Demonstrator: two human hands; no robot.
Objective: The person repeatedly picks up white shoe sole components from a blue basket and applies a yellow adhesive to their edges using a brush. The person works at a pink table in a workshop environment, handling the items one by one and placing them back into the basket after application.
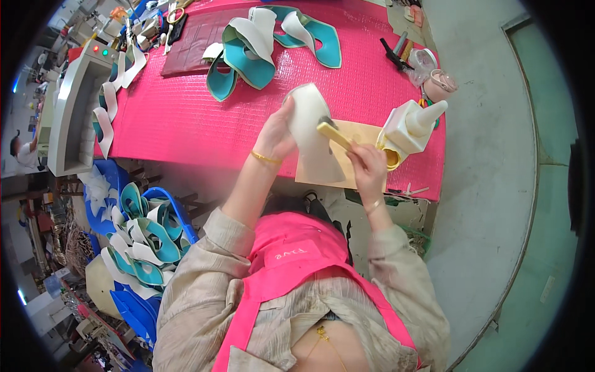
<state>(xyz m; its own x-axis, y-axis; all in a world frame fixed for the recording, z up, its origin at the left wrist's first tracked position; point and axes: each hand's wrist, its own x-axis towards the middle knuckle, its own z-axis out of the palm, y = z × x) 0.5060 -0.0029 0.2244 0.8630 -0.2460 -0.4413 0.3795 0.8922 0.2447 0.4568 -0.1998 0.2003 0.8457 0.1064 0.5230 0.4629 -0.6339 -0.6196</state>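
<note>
My left hand (277, 132), wearing a gold bangle, is closed on the edge of a curved white shoe-upper piece (305, 116) raised over the table's near side. In my right hand (368, 166) is a glue brush with a pale yellow handle (334, 135). Its dark bristles meet the right edge of the white piece. Close to my right hand stands a white glue pot (406, 131) with a cone-shaped top and a yellow-stained round opening. Beneath the brush lies a tan board (356, 131), partly covered by the white piece.
Several teal and white shoe uppers (249, 53) lie on the pink-covered table (180, 118). More fill a blue bin (183, 214) at lower left. A grey machine (75, 105) with a row of pieces stands left. A pink jar (439, 85) and tools sit far right.
</note>
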